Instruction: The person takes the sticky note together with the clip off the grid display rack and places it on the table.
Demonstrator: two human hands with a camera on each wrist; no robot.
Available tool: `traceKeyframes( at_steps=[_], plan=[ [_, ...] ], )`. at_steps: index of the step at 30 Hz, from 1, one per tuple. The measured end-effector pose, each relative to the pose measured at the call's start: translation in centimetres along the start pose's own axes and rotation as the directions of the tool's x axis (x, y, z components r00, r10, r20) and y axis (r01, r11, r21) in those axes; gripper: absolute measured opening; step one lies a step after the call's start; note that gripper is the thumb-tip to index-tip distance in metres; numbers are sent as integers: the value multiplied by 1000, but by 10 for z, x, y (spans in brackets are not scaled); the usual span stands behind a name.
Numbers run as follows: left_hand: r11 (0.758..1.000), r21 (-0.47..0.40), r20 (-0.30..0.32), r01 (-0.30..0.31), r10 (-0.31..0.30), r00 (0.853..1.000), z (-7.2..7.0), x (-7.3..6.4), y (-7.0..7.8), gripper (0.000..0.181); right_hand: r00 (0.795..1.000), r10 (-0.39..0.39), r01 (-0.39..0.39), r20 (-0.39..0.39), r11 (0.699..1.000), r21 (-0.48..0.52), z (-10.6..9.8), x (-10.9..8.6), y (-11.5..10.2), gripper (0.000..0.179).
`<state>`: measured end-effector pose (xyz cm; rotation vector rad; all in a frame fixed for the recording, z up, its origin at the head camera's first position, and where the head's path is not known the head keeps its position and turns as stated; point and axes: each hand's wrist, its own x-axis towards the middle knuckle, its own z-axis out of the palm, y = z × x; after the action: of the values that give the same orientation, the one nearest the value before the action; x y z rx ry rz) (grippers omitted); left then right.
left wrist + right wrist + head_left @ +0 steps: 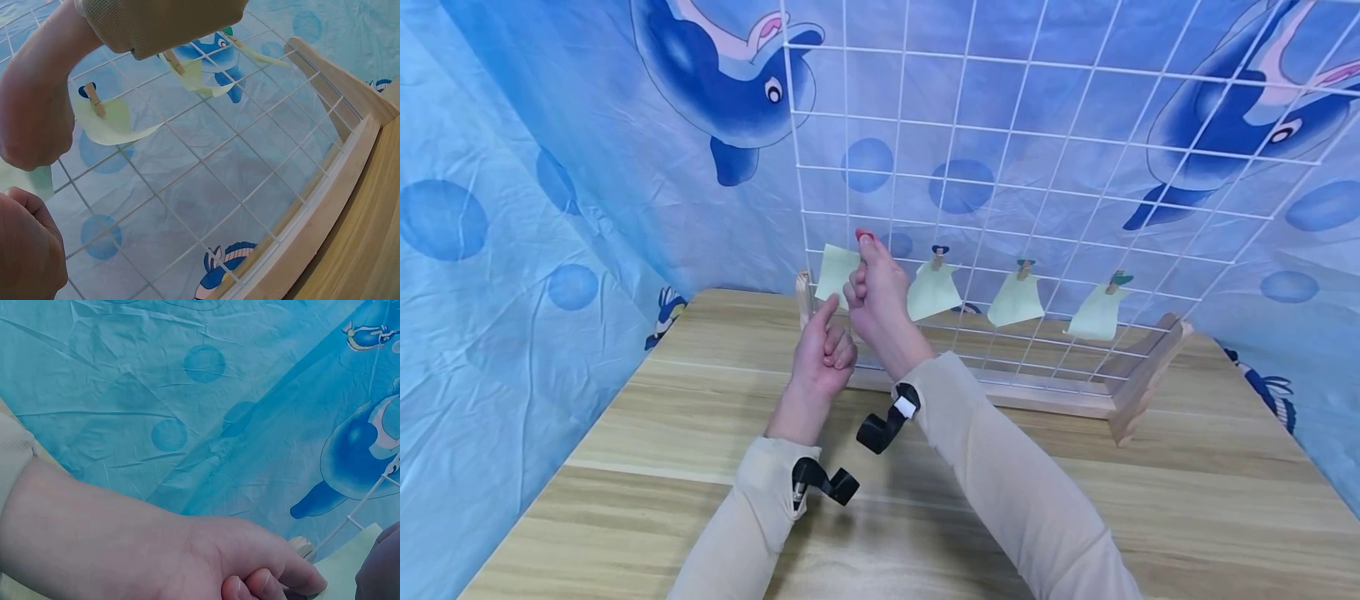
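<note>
My right hand (880, 292) pinches a clothespin with a red top (864, 235) at the upper edge of a pale green paper note (838, 271). That hand hides part of the note and most of the clothespin. Lower down, my left hand (825, 354) has one digit stretched onto the note's bottom edge and its other fingers curled. It seems to pinch the paper there, also in the right wrist view, where the left hand (244, 550) lies large in front. To the right, three more green notes (935, 290) hang on the white wire grid (955, 175) from small wooden clothespins (1025, 268).
The grid stands in a wooden base with side feet (1150, 375) on a wood-grain table (715, 392). Behind it hangs a blue cloth (587, 100) printed with dolphins. Black cameras (887, 421) are strapped to both wrists.
</note>
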<state>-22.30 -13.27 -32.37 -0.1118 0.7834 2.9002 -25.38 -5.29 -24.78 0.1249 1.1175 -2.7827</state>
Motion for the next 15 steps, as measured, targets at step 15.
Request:
traceKeyframes(
  at_steps=[15],
  plan=[
    [1000, 13, 9, -14, 14, 1000, -2, -5, -1, 30, 999, -24, 22, 37, 999, 38, 9, -6, -6, 41]
  ],
)
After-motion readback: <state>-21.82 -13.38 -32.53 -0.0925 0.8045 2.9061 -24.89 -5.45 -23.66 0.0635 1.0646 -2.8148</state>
